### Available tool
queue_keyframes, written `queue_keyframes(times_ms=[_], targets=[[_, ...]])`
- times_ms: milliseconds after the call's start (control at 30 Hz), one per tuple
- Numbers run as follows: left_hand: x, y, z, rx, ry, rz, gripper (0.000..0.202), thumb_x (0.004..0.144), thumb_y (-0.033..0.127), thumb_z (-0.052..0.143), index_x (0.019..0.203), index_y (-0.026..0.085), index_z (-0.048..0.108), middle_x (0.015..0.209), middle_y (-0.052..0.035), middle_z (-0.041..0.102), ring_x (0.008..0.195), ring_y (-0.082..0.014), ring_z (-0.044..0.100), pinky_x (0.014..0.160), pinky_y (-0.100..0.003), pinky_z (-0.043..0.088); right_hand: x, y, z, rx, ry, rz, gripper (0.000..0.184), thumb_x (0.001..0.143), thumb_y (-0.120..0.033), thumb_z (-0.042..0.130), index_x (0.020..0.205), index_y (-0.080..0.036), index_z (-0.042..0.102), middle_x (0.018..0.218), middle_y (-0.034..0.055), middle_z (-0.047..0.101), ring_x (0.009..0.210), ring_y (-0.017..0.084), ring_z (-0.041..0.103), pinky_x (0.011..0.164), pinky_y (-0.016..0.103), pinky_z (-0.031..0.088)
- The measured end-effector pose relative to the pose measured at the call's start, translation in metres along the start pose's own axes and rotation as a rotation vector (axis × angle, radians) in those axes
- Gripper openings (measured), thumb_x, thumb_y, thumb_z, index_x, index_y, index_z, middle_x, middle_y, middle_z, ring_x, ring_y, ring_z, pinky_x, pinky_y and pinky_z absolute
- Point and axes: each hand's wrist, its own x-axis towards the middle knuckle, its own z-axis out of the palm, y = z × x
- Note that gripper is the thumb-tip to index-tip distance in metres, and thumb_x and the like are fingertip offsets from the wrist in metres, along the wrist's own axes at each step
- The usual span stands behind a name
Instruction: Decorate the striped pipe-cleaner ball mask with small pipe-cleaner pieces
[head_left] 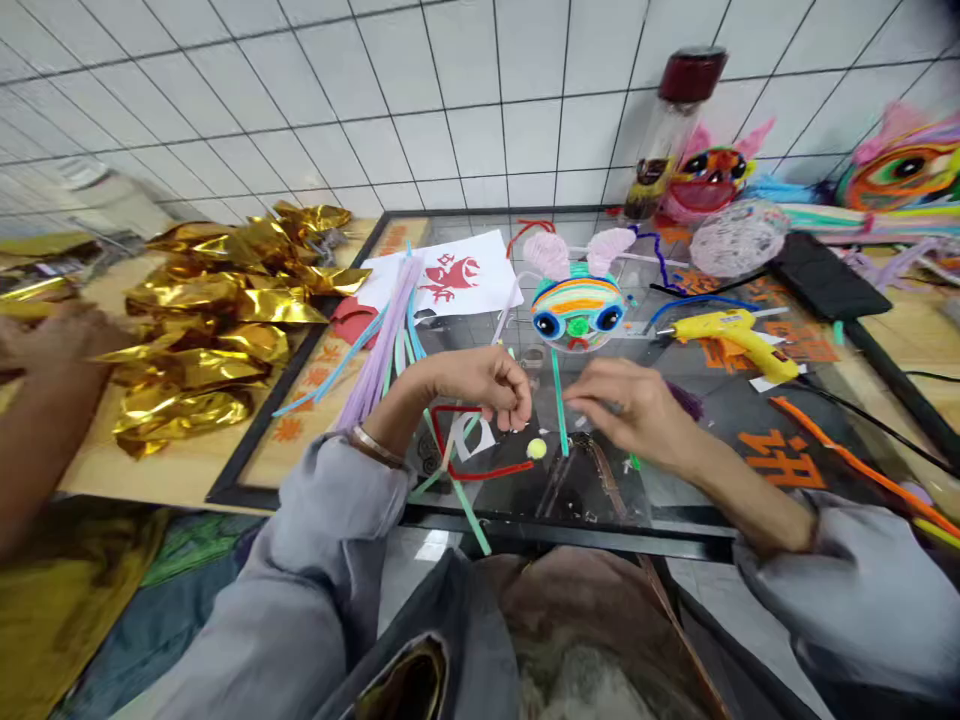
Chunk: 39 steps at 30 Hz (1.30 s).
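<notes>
My left hand (484, 385) hovers over the glass tabletop (750, 410) with its fingers curled and pinched, holding a red pipe cleaner (480, 470) that bends into a loop below it. My right hand (630, 405) is just to the right, its fingers pressed together in a pinch near a teal pipe cleaner (559, 405); what it grips is too small to make out. A small yellow pom-pom (536, 448) lies between the hands. Behind them rests a striped pipe-cleaner animal head (577, 310) with blue eyes and pink ears.
A bundle of purple and teal pipe cleaners (382, 350) and a white sheet with a red paper-cut (450, 275) lie at the left. Crumpled gold foil (217, 320) lies farther left, near another person's hand (52, 335). A yellow glue gun (731, 335), a bottle (671, 130) and colourful masks (900, 170) sit at the right.
</notes>
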Motion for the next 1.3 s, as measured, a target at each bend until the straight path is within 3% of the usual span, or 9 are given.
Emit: queue_keyframes(times_ms=[200,333,400,500,633,733,867,1067,1300], targets=[[0.003,-0.002,-0.001,0.02,0.047,-0.03,0.02,0.066,0.007,0.05,0.075,0.011,0.068,0.066,-0.003,0.07,0.06,-0.0108,0.066,0.048,-0.014,0.045,0.004,-0.029,0.017,-0.097,-0.236,-0.08,0.021,0.093,-0.028,0.052,0.092,-0.015,0.068,0.082,0.0065,0.062,0.078,0.018,0.053,0.071,0.031,0.031],[0.011,-0.003,0.007,-0.028,0.154,0.065,0.018,0.066,0.008,0.05,0.074,0.012,0.065,0.065,-0.0008,0.067,0.052,-0.0068,0.06,0.044,-0.013,0.039,0.002,-0.034,0.02,-0.085,-0.29,-0.045,0.015,0.091,-0.02,0.052,0.085,-0.016,0.065,0.09,0.0078,0.061,0.084,0.019,0.054,0.075,0.032,0.034],[0.016,-0.003,0.013,-0.072,0.239,0.11,0.018,0.067,0.008,0.049,0.074,0.012,0.065,0.054,0.0028,0.06,0.046,-0.0053,0.054,0.043,-0.013,0.038,0.001,-0.034,0.017,-0.002,-0.292,-0.043,0.014,0.09,-0.016,0.051,0.081,-0.016,0.062,0.09,0.0071,0.061,0.085,0.018,0.054,0.077,0.032,0.037],[0.023,-0.001,0.022,-0.13,0.311,0.163,0.017,0.068,0.009,0.051,0.076,0.011,0.066,0.049,0.0049,0.054,0.043,-0.0043,0.049,0.043,-0.014,0.036,0.002,-0.032,0.008,0.269,-0.189,0.005,0.015,0.09,-0.017,0.052,0.077,-0.016,0.06,0.077,0.003,0.06,0.074,0.014,0.054,0.071,0.028,0.041],[0.024,0.008,0.034,-0.244,0.419,0.275,0.015,0.069,0.012,0.053,0.078,0.011,0.065,0.056,0.0035,0.06,0.042,-0.0029,0.046,0.043,-0.014,0.035,0.01,-0.024,-0.01,0.704,0.161,0.372,0.019,0.08,-0.033,0.068,0.073,-0.016,0.061,0.064,-0.0011,0.06,0.057,0.009,0.051,0.053,0.022,0.04],[0.021,0.016,0.043,-0.251,0.499,0.329,0.011,0.07,0.013,0.054,0.075,0.011,0.063,0.064,0.0002,0.065,0.044,-0.0033,0.048,0.043,-0.015,0.035,0.014,-0.016,-0.015,0.875,0.261,0.534,0.029,0.067,-0.04,0.078,0.069,-0.015,0.062,0.058,-0.0019,0.058,0.049,0.008,0.049,0.047,0.021,0.039],[0.02,0.017,0.053,-0.074,0.612,0.409,0.014,0.077,0.021,0.058,0.079,0.01,0.066,0.059,0.0013,0.059,0.049,-0.0053,0.047,0.048,-0.016,0.036,0.012,-0.012,-0.012,0.928,0.25,0.613,0.031,0.062,-0.038,0.081,0.068,-0.014,0.063,0.055,-0.0022,0.057,0.046,0.007,0.049,0.044,0.02,0.039],[0.025,0.008,0.058,0.303,0.789,0.588,0.024,0.083,0.021,0.054,0.064,0.011,0.065,0.05,0.0031,0.049,0.048,-0.0046,0.037,0.048,-0.018,0.029,0.007,-0.014,-0.009,0.883,0.214,0.582,0.029,0.066,-0.039,0.078,0.068,-0.015,0.063,0.055,-0.0025,0.056,0.048,0.007,0.048,0.044,0.02,0.039],[0.031,0.004,0.06,0.397,0.863,0.619,0.026,0.083,0.018,0.052,0.061,0.011,0.064,0.049,0.0033,0.048,0.047,-0.0047,0.038,0.049,-0.019,0.029,0.006,-0.011,0.001,0.754,0.269,0.548,0.027,0.068,-0.038,0.077,0.067,-0.015,0.061,0.056,-0.0028,0.054,0.05,0.007,0.047,0.045,0.019,0.038]])
